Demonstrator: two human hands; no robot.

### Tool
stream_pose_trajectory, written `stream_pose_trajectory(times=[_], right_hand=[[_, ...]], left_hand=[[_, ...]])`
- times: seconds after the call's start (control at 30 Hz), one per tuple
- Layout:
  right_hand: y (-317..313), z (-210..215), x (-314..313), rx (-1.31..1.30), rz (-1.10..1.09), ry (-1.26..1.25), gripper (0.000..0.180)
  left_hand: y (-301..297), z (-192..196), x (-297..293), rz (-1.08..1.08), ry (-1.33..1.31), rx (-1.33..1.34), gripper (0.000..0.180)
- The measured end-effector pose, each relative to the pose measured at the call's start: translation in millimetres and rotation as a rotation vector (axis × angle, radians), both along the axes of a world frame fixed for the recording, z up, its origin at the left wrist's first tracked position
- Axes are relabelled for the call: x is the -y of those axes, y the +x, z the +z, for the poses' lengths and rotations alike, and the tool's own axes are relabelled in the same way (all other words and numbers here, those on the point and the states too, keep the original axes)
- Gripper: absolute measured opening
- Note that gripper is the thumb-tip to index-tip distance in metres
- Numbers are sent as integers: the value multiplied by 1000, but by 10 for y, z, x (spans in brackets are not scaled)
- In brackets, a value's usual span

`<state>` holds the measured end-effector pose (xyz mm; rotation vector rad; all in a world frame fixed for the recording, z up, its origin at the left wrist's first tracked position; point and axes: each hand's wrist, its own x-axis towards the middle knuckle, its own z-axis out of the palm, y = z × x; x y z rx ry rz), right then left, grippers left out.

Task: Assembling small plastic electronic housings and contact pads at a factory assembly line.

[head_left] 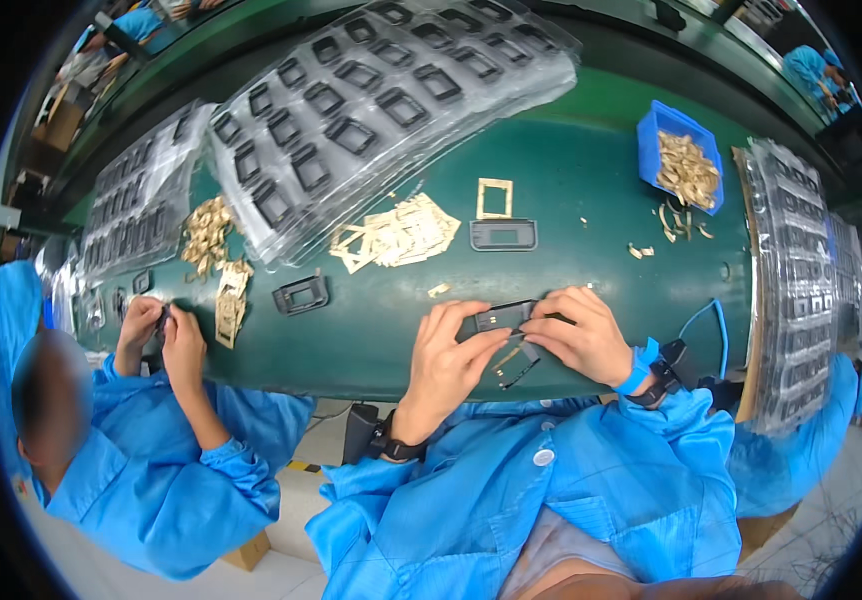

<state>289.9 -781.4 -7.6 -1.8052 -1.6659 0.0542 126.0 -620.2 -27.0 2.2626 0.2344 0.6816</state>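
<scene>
Over the near edge of the green table, my left hand (446, 350) and my right hand (583, 335) hold a small black plastic housing (501, 318) between them. The fingers of my left hand close on its left and lower side. Those of my right hand pinch its right end, hiding that corner. Small gold-coloured spots show on the housing's inner face. Just below it, a thin dark strip-like piece (519, 372) hangs near my fingertips; whether it is attached I cannot tell. Beyond my hands lie a black rectangular frame (504, 247) and a cream cut-out sheet (494, 198).
Clear trays (371, 90) of black frames stand at the back left. A pile of cream sheets (401, 235) and another black frame (301, 295) lie left of centre. A blue bin (651, 150) holds curved tan pieces. A co-worker's hands (166, 335) work at left. A blue cord (721, 335) lies at right.
</scene>
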Motion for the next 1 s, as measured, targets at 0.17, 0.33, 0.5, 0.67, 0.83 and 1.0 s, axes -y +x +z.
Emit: stream_pose_trajectory(times=[0.17,0.33,0.5,0.67,0.83,1.0], right_hand=[[-10,-13,72,27,-20,-13,22],[-10,-11,90,60,7,-11,24],[-24,3,79,89,7,-19,25],[0,-19,67,137,17,3,25],[26,-12,2,163,108,41,27],[-9,20,60,150,57,35,24]], left_hand=[[-8,-48,23,-31,85,-9,23],[-31,-19,61,-37,161,3,25],[-27,9,70,-29,286,-13,30],[13,16,42,-16,341,-1,27],[-38,6,-24,43,293,45,19],[-32,-30,0,40,313,88,19]])
